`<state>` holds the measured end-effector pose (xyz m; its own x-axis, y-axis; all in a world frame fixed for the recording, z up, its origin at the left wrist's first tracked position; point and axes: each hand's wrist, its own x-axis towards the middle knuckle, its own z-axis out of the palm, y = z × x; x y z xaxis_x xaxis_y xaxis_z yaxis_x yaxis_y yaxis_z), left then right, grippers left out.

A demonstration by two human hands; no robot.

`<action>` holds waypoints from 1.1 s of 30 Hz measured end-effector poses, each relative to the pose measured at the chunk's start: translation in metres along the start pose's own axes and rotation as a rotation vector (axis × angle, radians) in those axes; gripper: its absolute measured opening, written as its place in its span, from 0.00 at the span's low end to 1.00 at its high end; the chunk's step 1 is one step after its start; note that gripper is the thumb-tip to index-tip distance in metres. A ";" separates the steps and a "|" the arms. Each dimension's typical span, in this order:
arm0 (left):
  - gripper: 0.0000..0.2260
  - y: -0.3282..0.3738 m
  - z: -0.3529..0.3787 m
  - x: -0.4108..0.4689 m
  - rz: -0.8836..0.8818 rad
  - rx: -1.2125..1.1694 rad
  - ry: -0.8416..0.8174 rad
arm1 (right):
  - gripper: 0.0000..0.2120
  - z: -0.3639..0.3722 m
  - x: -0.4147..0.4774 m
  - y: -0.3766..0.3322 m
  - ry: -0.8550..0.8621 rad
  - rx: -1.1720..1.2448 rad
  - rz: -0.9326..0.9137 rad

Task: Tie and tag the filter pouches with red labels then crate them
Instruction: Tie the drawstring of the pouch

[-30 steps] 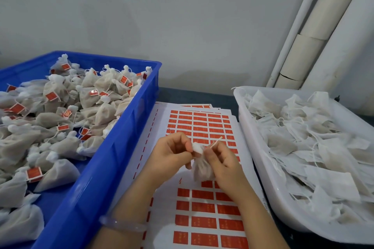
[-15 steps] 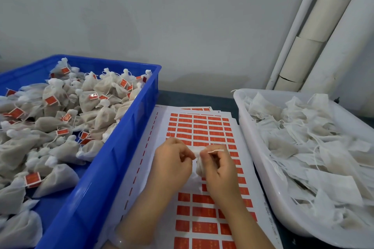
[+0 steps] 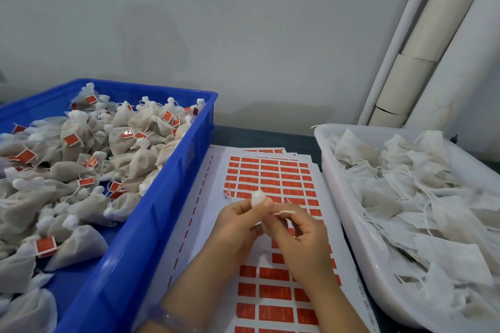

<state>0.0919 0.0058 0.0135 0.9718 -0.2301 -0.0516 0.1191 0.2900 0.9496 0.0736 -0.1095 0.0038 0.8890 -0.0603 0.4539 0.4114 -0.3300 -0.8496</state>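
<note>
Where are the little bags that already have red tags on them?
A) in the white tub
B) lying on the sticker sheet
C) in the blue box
C: the tagged pouches are heaped in the blue crate, while the plain pouches in the white tub show no red tags.
</note>
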 end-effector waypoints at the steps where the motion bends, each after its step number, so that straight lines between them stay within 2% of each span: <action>1: 0.25 0.000 -0.002 0.001 0.007 -0.024 -0.009 | 0.03 0.000 0.000 -0.002 -0.004 0.016 0.014; 5: 0.18 0.001 -0.008 0.001 0.034 -0.028 -0.095 | 0.05 -0.005 0.002 -0.009 -0.058 0.169 0.061; 8: 0.14 0.002 -0.011 0.001 0.035 -0.039 -0.194 | 0.11 -0.010 0.005 -0.008 -0.115 0.392 0.245; 11: 0.13 0.001 -0.012 0.000 0.016 0.006 -0.214 | 0.16 -0.012 0.007 -0.006 -0.142 0.475 0.394; 14: 0.13 0.001 -0.012 -0.001 0.024 0.147 -0.168 | 0.17 -0.011 0.008 -0.005 -0.146 0.473 0.454; 20: 0.07 0.001 -0.018 0.001 0.076 0.563 -0.015 | 0.13 -0.011 0.005 -0.006 -0.163 0.244 0.427; 22: 0.06 -0.001 -0.018 0.002 0.081 0.537 0.004 | 0.13 -0.007 0.005 -0.005 -0.160 0.264 0.455; 26: 0.09 -0.003 -0.013 0.003 0.137 0.332 -0.034 | 0.13 -0.002 0.005 -0.006 -0.153 0.529 0.587; 29: 0.09 -0.003 -0.016 0.003 0.158 0.219 -0.098 | 0.11 -0.004 0.005 -0.008 -0.200 0.614 0.612; 33: 0.08 -0.005 -0.016 0.003 0.168 0.216 -0.112 | 0.10 -0.007 0.007 -0.008 -0.247 0.768 0.713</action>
<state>0.0978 0.0188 0.0033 0.9444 -0.2999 0.1348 -0.0991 0.1313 0.9864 0.0748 -0.1141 0.0155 0.9544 0.2155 -0.2067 -0.2783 0.3913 -0.8772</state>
